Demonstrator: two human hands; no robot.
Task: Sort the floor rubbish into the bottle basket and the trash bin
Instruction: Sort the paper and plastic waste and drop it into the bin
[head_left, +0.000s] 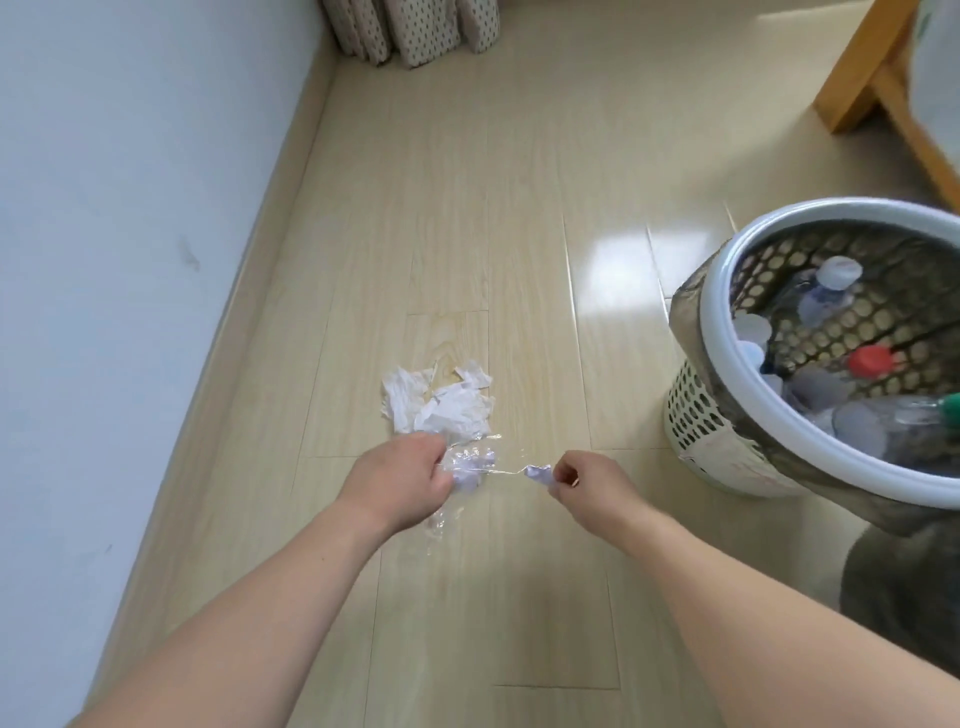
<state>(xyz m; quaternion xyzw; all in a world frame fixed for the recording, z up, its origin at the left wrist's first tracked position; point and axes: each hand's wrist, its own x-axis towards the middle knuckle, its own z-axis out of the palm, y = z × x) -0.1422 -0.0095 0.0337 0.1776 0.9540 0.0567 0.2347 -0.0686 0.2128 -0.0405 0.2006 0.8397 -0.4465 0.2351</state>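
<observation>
My left hand (402, 475) grips a crumpled clear plastic wrapper (470, 465) with pale purple print, just above the wooden floor. My right hand (584, 483) pinches a small torn purple end of that wrapper (538, 474); a thin stretched strand joins the two pieces. Crumpled white paper (439, 400) lies on the floor just beyond my left hand. The bottle basket (696, 410), white with a perforated wall and a white rim, stands at the right and holds several plastic bottles with white, red and green caps. No trash bin is in view.
A pale blue wall (130, 234) runs along the left. Patterned cushions (410, 31) lean at the far end. A wooden furniture leg (872, 67) stands at the top right. A dark grey shape (893, 577) sits below the basket.
</observation>
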